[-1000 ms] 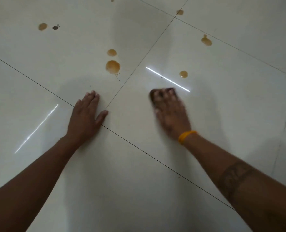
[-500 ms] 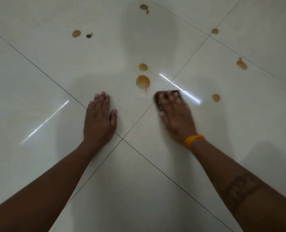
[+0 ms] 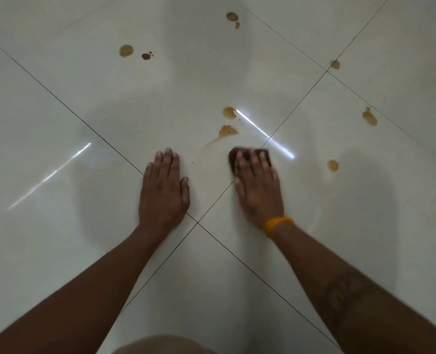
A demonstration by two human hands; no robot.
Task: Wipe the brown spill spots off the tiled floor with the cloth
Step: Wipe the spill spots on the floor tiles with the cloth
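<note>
My right hand [image 3: 259, 186], with an orange band at the wrist, presses flat on a dark brown cloth [image 3: 264, 153] that shows past the fingertips. Just beyond the cloth lies a large brown spot [image 3: 227, 130], smeared into a thin streak toward the lower left. A smaller brown spot [image 3: 229, 112] sits above it. My left hand [image 3: 163, 190] rests flat on the tiled floor [image 3: 58, 139], fingers together, holding nothing. More brown spots lie to the right [image 3: 333, 165], far right [image 3: 369, 117], upper left [image 3: 126, 50] and at the top [image 3: 232, 17].
Dark grout lines cross under my hands at a junction [image 3: 197, 223]. Another spot sits on a far grout crossing [image 3: 335, 64]. Bright light streaks reflect on the glossy tiles. My knee shows at the bottom edge [image 3: 165, 344].
The view shifted so the floor appears lower and further right. My right hand pushed the cloth left through the big spot, smearing its lower part. My left hand stayed planted.
</note>
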